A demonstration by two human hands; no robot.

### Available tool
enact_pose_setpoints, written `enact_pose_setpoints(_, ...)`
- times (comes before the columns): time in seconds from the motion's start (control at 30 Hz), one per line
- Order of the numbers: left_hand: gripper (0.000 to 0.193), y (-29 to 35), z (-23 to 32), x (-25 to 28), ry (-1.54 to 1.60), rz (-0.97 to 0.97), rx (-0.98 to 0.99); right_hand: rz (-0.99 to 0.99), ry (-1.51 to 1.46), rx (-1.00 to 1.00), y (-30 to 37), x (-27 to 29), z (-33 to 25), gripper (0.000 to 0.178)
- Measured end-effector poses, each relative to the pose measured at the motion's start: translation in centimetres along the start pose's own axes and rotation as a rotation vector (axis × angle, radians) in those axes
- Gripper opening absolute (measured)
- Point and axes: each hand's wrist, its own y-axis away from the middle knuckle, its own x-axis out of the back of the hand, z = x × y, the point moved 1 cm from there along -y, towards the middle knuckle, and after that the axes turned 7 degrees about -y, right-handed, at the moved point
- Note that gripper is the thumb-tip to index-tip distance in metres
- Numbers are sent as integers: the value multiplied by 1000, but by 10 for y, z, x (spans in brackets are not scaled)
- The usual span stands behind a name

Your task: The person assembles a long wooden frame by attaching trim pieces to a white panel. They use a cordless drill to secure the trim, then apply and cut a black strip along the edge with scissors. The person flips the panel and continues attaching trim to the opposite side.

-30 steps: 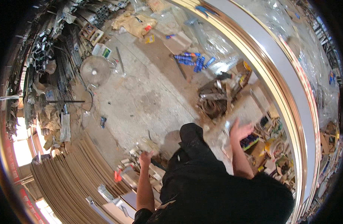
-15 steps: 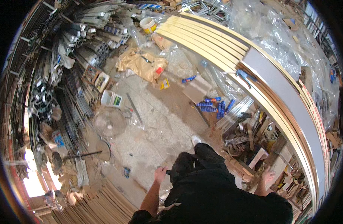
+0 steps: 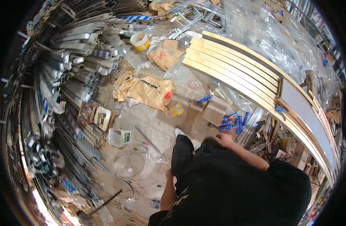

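My left hand (image 3: 170, 177) hangs low beside my left leg, its fingers mostly hidden against the dark trousers. What it holds, if anything, does not show. Over my right thigh is my right hand (image 3: 223, 139), fingers curled inward against dark cloth; I cannot make out whether something is in them. Several blue cartridges (image 3: 239, 124) lie on the floor beyond the right hand, beside a flat cardboard piece (image 3: 216, 110). Farther right, a blue-handled hand tool (image 3: 281, 110) rests on the stack of long cream strips (image 3: 233, 69).
Bundles of metal profiles (image 3: 77, 43) crowd the left. On the floor are a crumpled brown paper bag (image 3: 143, 89), a white bucket (image 3: 140, 41), a square white tub (image 3: 119, 137), a round fan-like guard (image 3: 128, 164) and a loose metal strip (image 3: 148, 141). Clear plastic sheeting (image 3: 256, 34) covers the far right.
My right hand has swung from out at the right to the front of my thigh, its fingers now curled. My left hand has dropped closer to my leg. The view has shifted forward and left.
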Motion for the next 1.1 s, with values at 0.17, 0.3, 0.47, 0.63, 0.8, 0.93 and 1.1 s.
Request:
enact_pose_setpoints(0.17,41,-87,209,87,-508,-64,-211,74,-236,329,-58,67,-169,31)
enact_pose_setpoints(0.3,31,-149,381,131,49,-181,-171,396,-288,388,-127,141,-231,22)
enact_pose_setpoints(0.47,14,-249,488,177,-720,129,-931,985,-86,412,-237,273,-220,21)
enact_pose_setpoints(0.63,26,-311,536,202,-661,-51,-811,1295,189,-75,-330,378,-136,42)
enact_pose_setpoints(0.8,28,-375,612,233,-1056,-309,-459,987,317,-344,-390,374,-56,47)
enact_pose_setpoints(0.93,30,-390,715,215,-1252,-360,-633,1078,381,-259,-388,378,-107,34)
enact_pose_setpoints(1.1,32,-416,903,124,-1387,-343,-964,1142,168,-347,-380,385,-123,35)
